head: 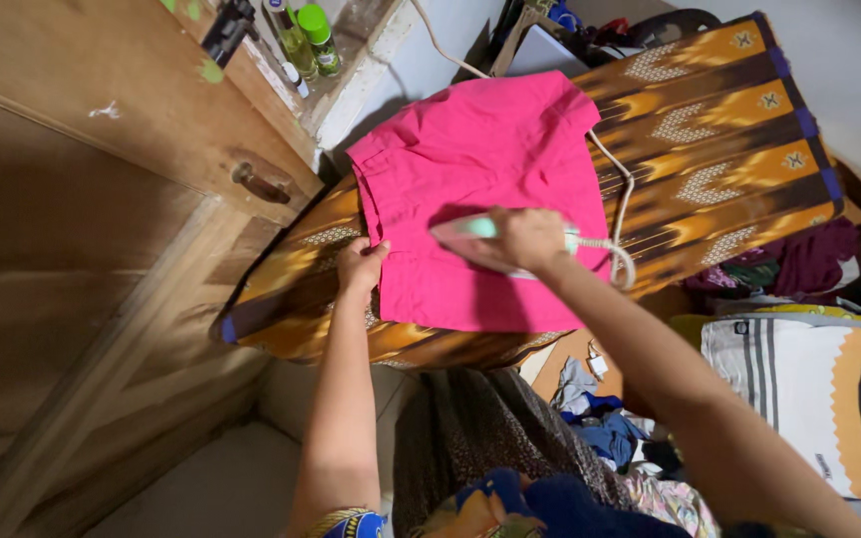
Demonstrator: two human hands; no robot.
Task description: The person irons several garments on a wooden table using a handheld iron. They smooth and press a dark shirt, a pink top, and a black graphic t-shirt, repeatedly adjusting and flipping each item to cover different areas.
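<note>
Pink garment (pixel 480 189) flat on patterned board (pixel 729 130), right hand (pixel 525 239) grip clenched round iron (pixel 470 231), left hand (pixel 359 267) pinning garment's left edge

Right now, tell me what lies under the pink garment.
Under the pink garment lies a brown and orange patterned cloth, spread over the ironing surface. The surface itself is covered, so its make cannot be seen.

A lived-in home room, patterned brown-and-orange cloth (pixel 729 120) padding the ironing surface; wooden door (pixel 72 199) close by, spray bottles (pixel 306 35) on a ledge, heaps of loose laundry (pixel 799 379) across the floor
</note>
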